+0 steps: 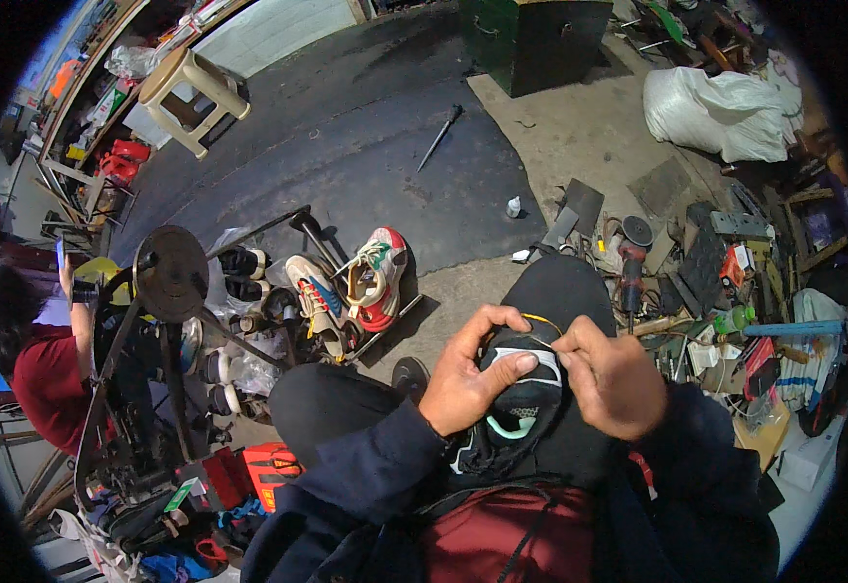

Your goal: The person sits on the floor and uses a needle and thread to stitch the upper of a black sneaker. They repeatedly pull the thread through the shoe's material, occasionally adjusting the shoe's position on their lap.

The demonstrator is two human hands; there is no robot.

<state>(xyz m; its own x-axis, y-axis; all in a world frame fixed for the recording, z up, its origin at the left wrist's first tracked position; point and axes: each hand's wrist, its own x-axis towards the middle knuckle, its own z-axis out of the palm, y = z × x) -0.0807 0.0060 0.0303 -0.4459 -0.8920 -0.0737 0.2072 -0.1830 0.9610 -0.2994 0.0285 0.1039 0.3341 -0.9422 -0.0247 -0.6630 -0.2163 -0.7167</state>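
Note:
A black shoe (524, 396) with white stripes and a pale green lining at its opening rests on my lap, toe pointing away from me. My left hand (471, 374) grips it from the left, thumb on top near the white stripe and fingers curled round the toe. At the toe's right side my right hand (610, 374) is closed in a pinch on a thin strand (543, 342), thread or needle, too fine to tell. A yellow-orange curved line (543, 322) runs along the toe between the two hands.
Ahead to the left, colourful sneakers (375, 279) sit by a metal stand (169, 274). An angle grinder (635, 255) lies among tools at right. A person in red (50, 389) is at far left. Farther off are a stool (191, 95), a metal rod (440, 139) and a white sack (720, 112).

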